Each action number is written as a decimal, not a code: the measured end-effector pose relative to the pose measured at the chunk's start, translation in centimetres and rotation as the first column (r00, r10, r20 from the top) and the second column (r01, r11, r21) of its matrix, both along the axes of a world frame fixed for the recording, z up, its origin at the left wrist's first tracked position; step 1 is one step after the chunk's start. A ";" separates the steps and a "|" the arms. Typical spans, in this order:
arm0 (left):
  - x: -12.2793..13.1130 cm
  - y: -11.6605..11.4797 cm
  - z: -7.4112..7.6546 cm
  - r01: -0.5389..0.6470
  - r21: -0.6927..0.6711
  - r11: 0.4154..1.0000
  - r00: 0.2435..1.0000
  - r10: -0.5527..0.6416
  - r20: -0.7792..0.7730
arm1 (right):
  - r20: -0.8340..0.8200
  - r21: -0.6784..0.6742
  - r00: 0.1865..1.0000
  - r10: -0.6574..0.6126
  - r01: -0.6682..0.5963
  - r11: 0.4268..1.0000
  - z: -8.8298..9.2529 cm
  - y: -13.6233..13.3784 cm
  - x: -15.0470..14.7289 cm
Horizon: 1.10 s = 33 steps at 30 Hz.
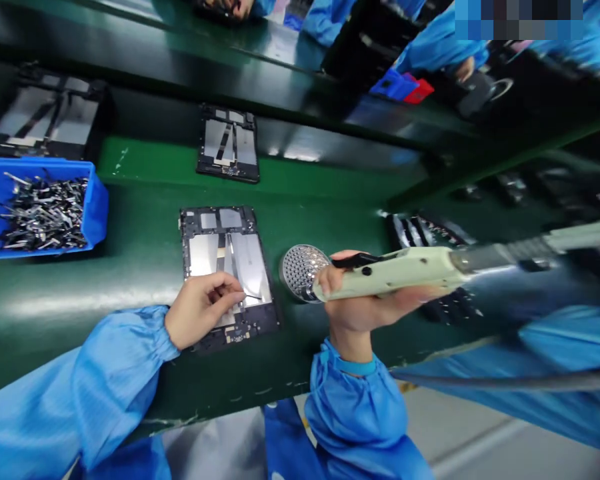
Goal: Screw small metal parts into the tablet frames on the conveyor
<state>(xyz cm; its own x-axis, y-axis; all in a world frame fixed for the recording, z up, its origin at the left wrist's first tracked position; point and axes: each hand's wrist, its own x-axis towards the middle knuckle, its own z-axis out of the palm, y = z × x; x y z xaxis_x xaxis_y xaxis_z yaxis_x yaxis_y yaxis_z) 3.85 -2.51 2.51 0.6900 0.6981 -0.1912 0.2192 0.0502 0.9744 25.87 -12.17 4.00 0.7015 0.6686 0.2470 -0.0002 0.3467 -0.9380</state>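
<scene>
An opened tablet (253,257) lies flat on the green workbench (290,353) in front of the person, its silver battery plates and dark circuit parts bared. Over its lower half, the left hand (200,308) has thumb and forefinger pinched together on a slim dark strip (253,296); whether that strip is loose or attached to the tablet cannot be told.

Just right of the tablet stands a round metal dish (300,262) with a dimpled surface. The right hand (355,310), farther right of the tablet, is closed around a pale green electric screwdriver (410,268), whose front end points back toward the tablet and overlaps the dish in view; the bit cannot be made out.

Beyond the tablet's top edge lies a second opened tablet (245,143). Well to the left of the first tablet, a blue bin (99,210) holds a heap of small metal pieces (55,210), with more opened tablet housings (75,120) behind it. Far beyond the tablet, toward the upper right, a co-worker's blue sleeve (443,47) shows near a red bin (420,91).
</scene>
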 end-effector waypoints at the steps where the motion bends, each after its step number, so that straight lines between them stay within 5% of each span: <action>1: 0.0 -0.1 -0.1 0.003 0.010 1.000 1.000 -0.003 0.009 | 0.001 -0.004 1.000 0.006 -0.006 1.000 0.0 0.0 0.0; 19: -0.7 0.5 -0.2 0.006 0.172 0.985 0.998 0.004 -0.056 | -0.019 0.103 1.000 -0.019 0.020 0.994 -0.2 0.4 -0.7; 33: -1.2 1.1 0.5 -0.058 0.164 0.985 0.997 0.066 -0.043 | -0.129 0.027 0.991 0.023 -0.020 0.999 0.3 0.2 -0.9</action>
<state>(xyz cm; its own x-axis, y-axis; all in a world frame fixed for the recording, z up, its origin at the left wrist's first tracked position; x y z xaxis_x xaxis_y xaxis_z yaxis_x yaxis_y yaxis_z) 2.66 -1.43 3.04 0.6370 0.7638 -0.1041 0.2678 -0.0926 0.9590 24.93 -11.97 4.31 0.7142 0.6784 0.1723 -0.1284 0.3690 -0.9205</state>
